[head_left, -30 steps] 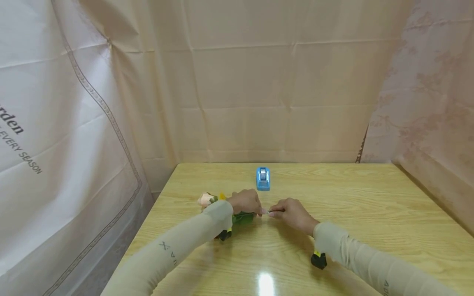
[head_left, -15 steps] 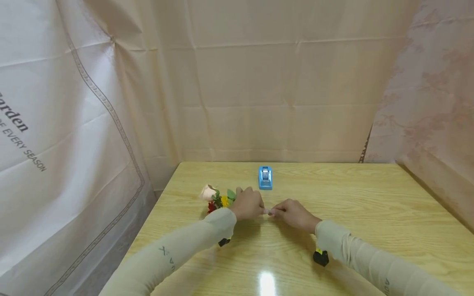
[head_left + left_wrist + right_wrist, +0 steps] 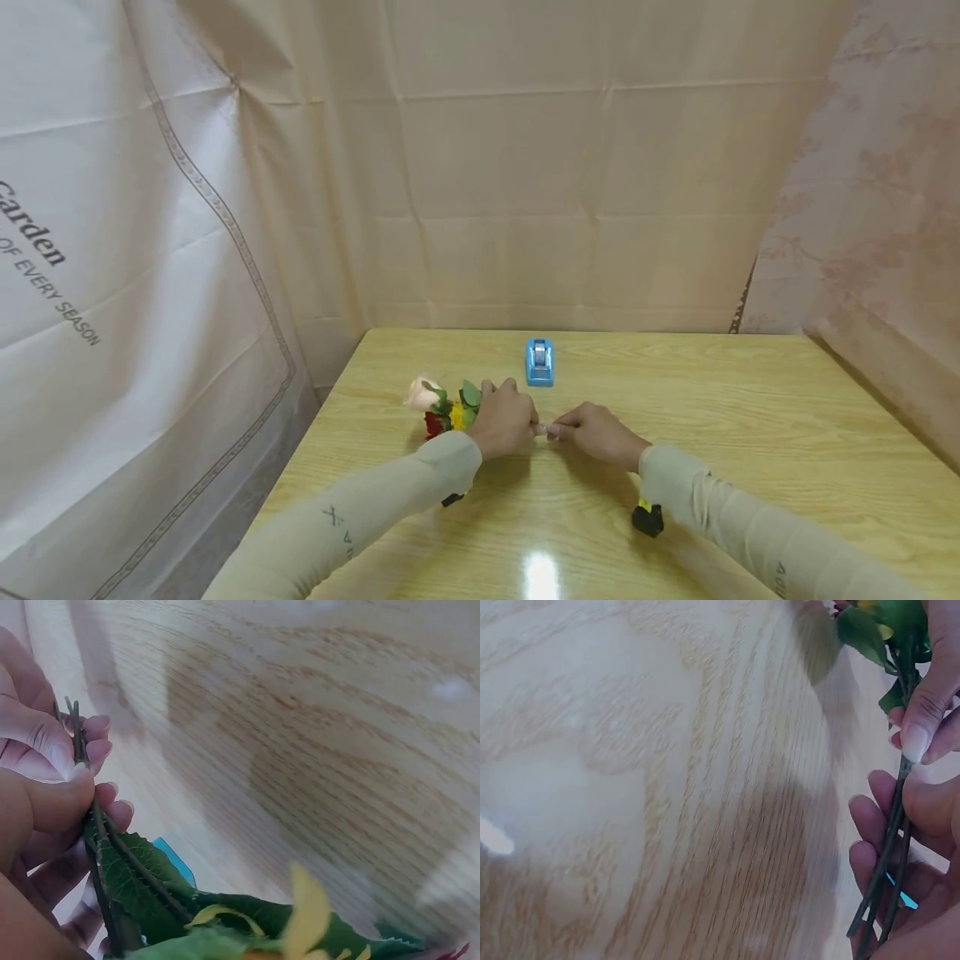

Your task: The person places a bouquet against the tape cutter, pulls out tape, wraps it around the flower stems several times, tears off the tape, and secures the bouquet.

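A small bunch of flowers lies sideways between the two hands, with a pale pink rose, a yellow flower and a dark red flower pointing left. My left hand pinches its gathered stems just below the green leaves. Close beside it, my right hand pinches the same stems lower down, thumb against curled fingers. A shiny clear bit, like tape, shows on the stems between the fingertips in the right wrist view. The stem ends stick out past the right fingers.
A blue tape dispenser stands behind the hands on the wooden table. Pale cloth hangs along the back and both sides.
My left hand has rolled the bunch, bringing the yellow and red flowers into sight and a large leaf out of sight. My right hand stays nearly in place, its fingertips still meeting the left ones.
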The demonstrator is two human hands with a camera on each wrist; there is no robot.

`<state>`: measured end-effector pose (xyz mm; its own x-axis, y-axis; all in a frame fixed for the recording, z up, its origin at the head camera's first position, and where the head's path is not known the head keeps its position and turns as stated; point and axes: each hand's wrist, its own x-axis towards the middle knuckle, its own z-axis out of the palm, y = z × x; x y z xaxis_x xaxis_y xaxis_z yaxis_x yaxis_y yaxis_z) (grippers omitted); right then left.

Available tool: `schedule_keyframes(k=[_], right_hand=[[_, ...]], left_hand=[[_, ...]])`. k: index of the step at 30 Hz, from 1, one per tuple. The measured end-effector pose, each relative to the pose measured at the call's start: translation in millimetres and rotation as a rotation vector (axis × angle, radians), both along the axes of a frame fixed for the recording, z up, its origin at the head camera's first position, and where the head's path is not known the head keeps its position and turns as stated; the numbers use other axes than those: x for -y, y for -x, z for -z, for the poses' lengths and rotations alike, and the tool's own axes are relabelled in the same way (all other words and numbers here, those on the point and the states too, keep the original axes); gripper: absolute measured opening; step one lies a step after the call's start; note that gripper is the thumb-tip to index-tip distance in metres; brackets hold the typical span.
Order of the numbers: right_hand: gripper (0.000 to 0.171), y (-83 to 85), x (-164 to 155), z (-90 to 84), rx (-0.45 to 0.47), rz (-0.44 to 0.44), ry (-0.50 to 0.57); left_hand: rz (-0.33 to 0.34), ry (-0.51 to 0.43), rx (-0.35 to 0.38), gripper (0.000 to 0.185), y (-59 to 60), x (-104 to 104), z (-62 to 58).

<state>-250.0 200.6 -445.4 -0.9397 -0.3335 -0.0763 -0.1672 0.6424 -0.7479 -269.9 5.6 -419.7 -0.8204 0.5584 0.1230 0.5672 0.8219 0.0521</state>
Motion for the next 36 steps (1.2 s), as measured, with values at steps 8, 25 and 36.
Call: schedule_keyframes(k=[8, 25, 36], right_hand=[[0.018, 1.6, 0.4, 0.1, -0.027, 0.051, 0.007], [0.018, 0.4, 1.8, 6.5, -0.179, 0.057, 0.032], [0.018, 1.1, 1.6, 10.0, -0.267, 0.017, 0.022]], left_hand=[[0.026, 0.007, -0.018, 0.017, 0.1, -2.7, -0.2], [0.077, 0.040, 0.527, 0.032, 34.9, -2.3, -23.3], [0.099, 0.077, 0.444, 0.036, 34.3, -5.3, -25.1]])
